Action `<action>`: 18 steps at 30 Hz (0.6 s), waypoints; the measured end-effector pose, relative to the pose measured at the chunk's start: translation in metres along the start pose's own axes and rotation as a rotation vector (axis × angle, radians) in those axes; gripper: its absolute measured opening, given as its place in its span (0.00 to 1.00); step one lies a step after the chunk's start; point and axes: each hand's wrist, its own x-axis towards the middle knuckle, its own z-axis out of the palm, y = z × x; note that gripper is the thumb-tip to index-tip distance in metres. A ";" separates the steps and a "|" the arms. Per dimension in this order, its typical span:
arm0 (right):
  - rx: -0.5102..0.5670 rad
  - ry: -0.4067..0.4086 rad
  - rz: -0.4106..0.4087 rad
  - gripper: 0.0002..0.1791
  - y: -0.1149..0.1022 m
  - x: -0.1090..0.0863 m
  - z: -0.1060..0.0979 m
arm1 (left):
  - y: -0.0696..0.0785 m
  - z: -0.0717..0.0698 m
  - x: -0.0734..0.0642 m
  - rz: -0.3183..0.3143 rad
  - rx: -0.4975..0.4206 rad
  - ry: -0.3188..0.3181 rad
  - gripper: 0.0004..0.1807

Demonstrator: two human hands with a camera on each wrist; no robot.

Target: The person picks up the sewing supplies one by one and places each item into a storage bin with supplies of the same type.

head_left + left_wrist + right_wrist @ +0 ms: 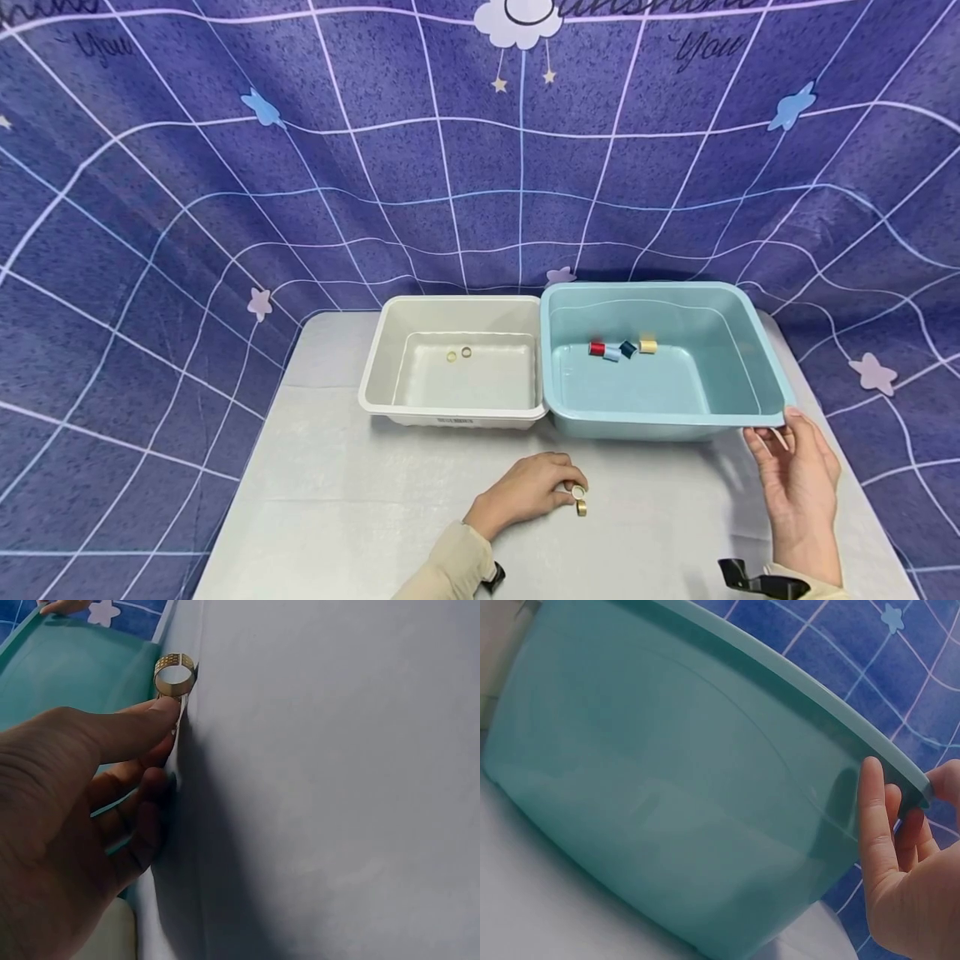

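My left hand (528,490) is low over the table, its thumb and index finger pinching a gold ring (578,492). A second gold ring (581,507) sits right beside it on the cloth. In the left wrist view, a wide gold ring (174,675) with a dotted band shows just past the thumb tip, partly overlapped by it. At the far right, my right hand (802,475) grips the front right corner of the blue tub (660,421), thumb on the rim and fingers beneath. Inside that tub lie several thread spools: red (597,348), light blue (612,354), dark (628,350) and yellow (648,346).
A white bin (453,411) stands against the tub's left side, with two rings (459,354) on its floor. Both containers rest toward the back of the white-covered table (337,500). A purple patterned curtain (480,167) hangs behind and to the sides.
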 end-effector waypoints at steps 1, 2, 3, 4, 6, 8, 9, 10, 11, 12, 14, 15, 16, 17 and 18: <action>0.001 -0.002 0.001 0.08 0.000 0.000 0.000 | 0.000 0.000 0.000 -0.002 -0.003 0.000 0.12; 0.002 -0.004 0.002 0.08 0.000 0.000 0.000 | 0.000 -0.001 0.000 -0.002 -0.010 0.001 0.12; 0.002 -0.006 0.002 0.08 0.000 0.000 0.000 | -0.001 -0.001 0.000 -0.002 -0.015 0.003 0.12; 0.003 -0.007 0.002 0.08 0.000 0.000 0.000 | -0.001 -0.002 -0.001 -0.003 -0.022 0.002 0.12; 0.002 -0.005 0.001 0.08 0.000 0.000 0.000 | -0.001 -0.003 -0.001 -0.004 -0.027 0.001 0.12; 0.000 -0.004 0.000 0.08 0.000 0.001 0.000 | 0.000 -0.005 -0.002 -0.003 -0.032 -0.001 0.12; 0.000 -0.003 -0.001 0.08 0.000 0.001 0.000 | 0.000 -0.006 -0.002 -0.005 -0.034 -0.002 0.12; -0.002 -0.001 -0.001 0.08 0.000 0.001 0.000 | 0.000 -0.008 -0.003 -0.008 -0.034 -0.003 0.12; -0.002 -0.001 -0.001 0.08 0.000 0.001 0.000 | 0.001 -0.009 -0.004 -0.010 -0.033 -0.003 0.12; -0.002 0.000 -0.001 0.08 0.000 0.001 0.000 | 0.002 -0.011 -0.005 -0.014 -0.033 -0.003 0.12; -0.002 0.000 0.000 0.08 0.000 0.001 0.000 | 0.003 -0.015 -0.006 -0.023 -0.029 -0.002 0.12; -0.001 0.001 0.000 0.08 0.000 0.001 0.000 | 0.004 -0.017 -0.007 -0.028 -0.027 -0.001 0.12; 0.000 0.002 -0.001 0.08 0.000 0.001 0.000 | 0.005 -0.019 -0.008 -0.030 -0.022 0.000 0.11; 0.001 0.003 -0.002 0.08 0.000 0.001 0.000 | 0.006 -0.022 -0.008 -0.034 -0.021 0.000 0.11; 0.001 0.003 -0.003 0.08 0.000 0.001 0.000 | 0.007 -0.024 -0.009 -0.038 -0.020 0.000 0.11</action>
